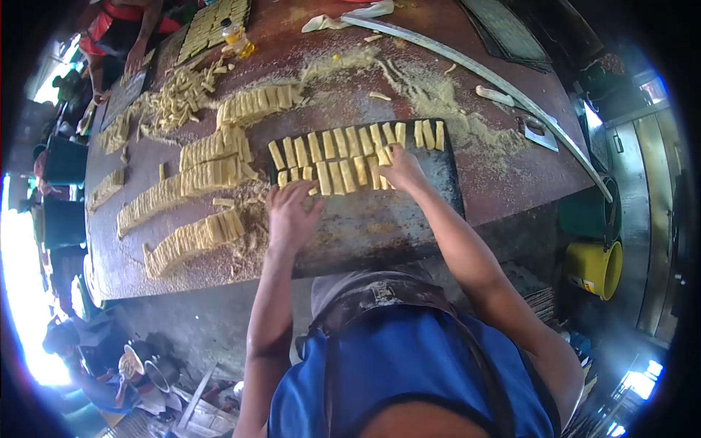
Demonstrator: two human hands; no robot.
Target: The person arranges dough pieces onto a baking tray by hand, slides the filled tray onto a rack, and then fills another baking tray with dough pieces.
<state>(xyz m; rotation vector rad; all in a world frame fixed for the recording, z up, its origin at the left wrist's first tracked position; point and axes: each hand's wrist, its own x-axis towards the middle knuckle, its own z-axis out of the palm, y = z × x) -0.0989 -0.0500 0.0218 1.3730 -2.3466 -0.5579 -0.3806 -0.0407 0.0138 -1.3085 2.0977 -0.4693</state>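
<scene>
A dark baking tray [387, 226] lies at the table's front edge, with dough sticks [339, 144] in a back row and a shorter second row. Over the tray's left side is my left hand [293, 212], its fingers spread at the left end of the second row; whether they touch a stick is unclear. My right hand [401, 169] has its fingers closed at a dough stick [385, 155] near the right end of that row. Left of the tray, cut dough sticks [208, 177] stand packed in several long rows.
Loose dough pieces [179, 98] are heaped at the back left, near a bottle [237, 38] and another person's hand [136, 57]. A long curved metal strip [467, 64] and a scraper [540, 134] lie on the right. A yellow bucket [595, 270] stands beyond the table.
</scene>
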